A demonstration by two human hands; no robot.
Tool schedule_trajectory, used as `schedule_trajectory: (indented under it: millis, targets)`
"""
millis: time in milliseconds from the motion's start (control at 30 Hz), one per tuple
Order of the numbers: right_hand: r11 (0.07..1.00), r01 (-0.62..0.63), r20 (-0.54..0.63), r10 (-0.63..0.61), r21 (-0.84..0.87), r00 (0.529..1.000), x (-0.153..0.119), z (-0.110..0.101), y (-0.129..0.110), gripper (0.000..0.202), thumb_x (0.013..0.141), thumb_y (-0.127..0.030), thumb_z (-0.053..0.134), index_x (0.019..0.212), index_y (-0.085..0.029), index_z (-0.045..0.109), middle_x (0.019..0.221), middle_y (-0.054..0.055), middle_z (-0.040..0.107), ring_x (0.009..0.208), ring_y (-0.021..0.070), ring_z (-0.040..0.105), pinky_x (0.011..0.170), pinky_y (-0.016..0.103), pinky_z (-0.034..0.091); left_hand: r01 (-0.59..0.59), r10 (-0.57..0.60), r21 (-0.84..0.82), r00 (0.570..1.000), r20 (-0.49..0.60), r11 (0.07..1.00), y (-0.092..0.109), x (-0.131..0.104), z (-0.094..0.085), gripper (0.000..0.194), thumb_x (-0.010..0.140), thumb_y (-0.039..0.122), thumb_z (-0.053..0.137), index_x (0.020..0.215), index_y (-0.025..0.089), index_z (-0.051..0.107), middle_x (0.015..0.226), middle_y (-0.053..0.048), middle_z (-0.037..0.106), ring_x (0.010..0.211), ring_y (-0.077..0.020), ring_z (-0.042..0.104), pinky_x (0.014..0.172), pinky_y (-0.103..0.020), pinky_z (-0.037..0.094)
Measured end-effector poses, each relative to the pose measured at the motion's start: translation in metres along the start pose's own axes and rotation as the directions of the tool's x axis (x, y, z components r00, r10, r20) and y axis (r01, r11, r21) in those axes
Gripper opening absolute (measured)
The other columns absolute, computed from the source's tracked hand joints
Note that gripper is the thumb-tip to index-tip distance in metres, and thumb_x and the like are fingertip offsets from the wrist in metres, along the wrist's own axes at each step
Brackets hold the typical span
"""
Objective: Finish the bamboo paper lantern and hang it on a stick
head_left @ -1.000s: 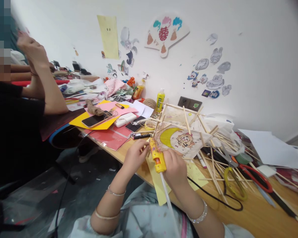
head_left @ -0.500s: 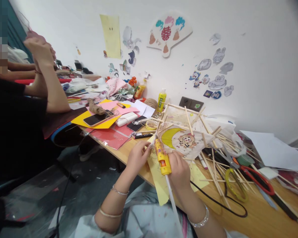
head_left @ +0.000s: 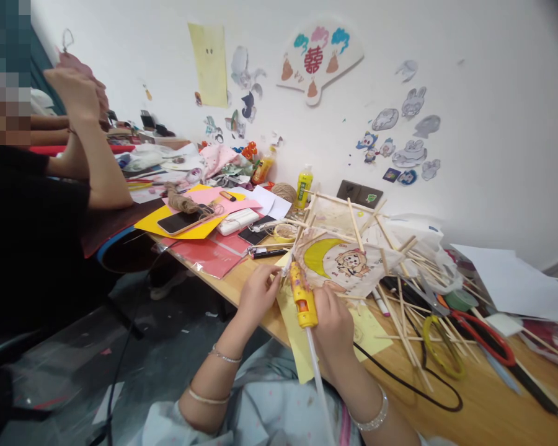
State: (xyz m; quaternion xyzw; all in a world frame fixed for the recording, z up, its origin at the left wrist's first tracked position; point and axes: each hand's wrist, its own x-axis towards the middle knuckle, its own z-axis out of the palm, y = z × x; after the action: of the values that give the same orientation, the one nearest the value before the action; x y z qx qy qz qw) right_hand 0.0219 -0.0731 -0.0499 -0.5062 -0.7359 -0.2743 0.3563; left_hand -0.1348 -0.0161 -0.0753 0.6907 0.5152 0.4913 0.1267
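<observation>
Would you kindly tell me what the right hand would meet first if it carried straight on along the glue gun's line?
The right hand, leading with the glue gun, would probably meet the left edge of the moon-decorated panel first, though depth there is unclear.

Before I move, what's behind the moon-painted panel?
Above the moon-painted panel show a pale sheet among wooden sticks and, farther back, a dark plate on the wall. Lower down, the panel covers what is there, table included.
</observation>
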Motion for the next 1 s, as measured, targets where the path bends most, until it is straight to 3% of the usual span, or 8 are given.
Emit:
schedule_trajectory:
  millis: [533, 733, 1000]
  targets:
    - [0.999, -0.027, 0.031, 0.028, -0.024, 0.999, -0.006, 0.003, -0.004, 0.023, 0.089, -0.015, 0.041, 0.067, -0.021, 0.044, 0.059, 0.000, 0.050, 0.052, 0.0146, 0.046, 0.049, 0.026, 0.029, 0.034, -0.034, 0.011, 0.999, 0.025, 0.999, 0.000, 0.000, -0.001, 0.016, 0.084, 0.022, 0.048, 0.092, 0.016, 0.059, 0.081, -0.004, 0.059, 0.062, -0.0128, 0.053, 0.059, -0.027, 0.045]
    - [1.000, -0.012, -0.010, 0.012, -0.025, 1.000, -0.007, 0.004, -0.007, 0.025, 0.091, -0.017, 0.038, 0.067, -0.021, 0.044, 0.058, 0.000, 0.050, 0.052, 0.0145, 0.047, 0.049, 0.025, 0.029, 0.042, -0.042, 0.010, 0.999, 0.031, 0.999, 0.000, -0.001, 0.000, 0.015, 0.085, 0.022, 0.048, 0.093, 0.016, 0.059, 0.081, -0.003, 0.060, 0.062, -0.0130, 0.053, 0.060, -0.027, 0.045]
    - [0.999, -0.022, 0.035, 0.023, -0.030, 0.999, -0.013, 0.007, -0.008, 0.025, 0.090, -0.014, 0.038, 0.067, -0.021, 0.043, 0.057, 0.000, 0.049, 0.051, 0.0157, 0.048, 0.049, 0.026, 0.030, 0.050, -0.051, 0.007, 0.998, 0.034, 0.999, -0.002, -0.001, 0.001, 0.017, 0.085, 0.025, 0.047, 0.095, 0.017, 0.059, 0.081, -0.004, 0.060, 0.062, -0.0131, 0.052, 0.060, -0.027, 0.045]
